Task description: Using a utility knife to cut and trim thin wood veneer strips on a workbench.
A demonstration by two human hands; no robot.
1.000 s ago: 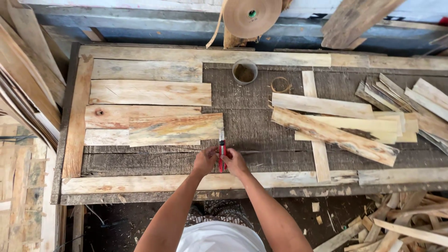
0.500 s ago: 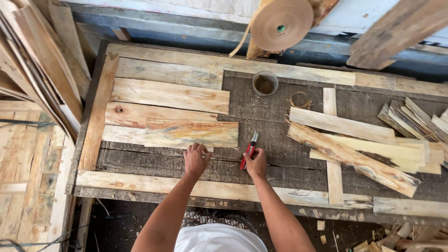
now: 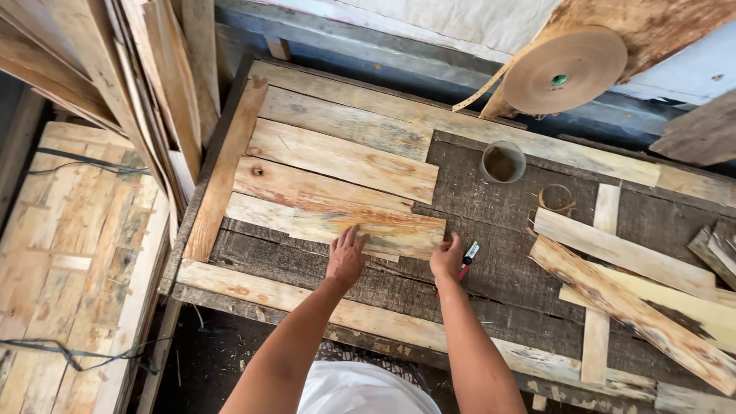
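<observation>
My left hand [image 3: 346,256] lies flat, fingers spread, on the lower edge of a thin orange-streaked wood slat [image 3: 366,228] on the workbench [image 3: 491,253]. My right hand [image 3: 448,259] touches the slat's right end while gripping a red-handled tool [image 3: 468,257] that points right. Above that slat, several pale slats [image 3: 341,157] lie side by side in rows, bounded by a long strip on the left [image 3: 226,169].
A small round tin [image 3: 503,162] and a coil of tape [image 3: 556,198] sit mid-bench. Loose slats [image 3: 629,295] are heaped at the right. A large roll of brown paper tape [image 3: 566,69] hangs at the back. Stacked boards [image 3: 146,84] lean at the left.
Both hands have moved left to the orange-streaked slat; the left one now rests flat on it. The camera has shifted left and tilted, bringing the left side into view.
</observation>
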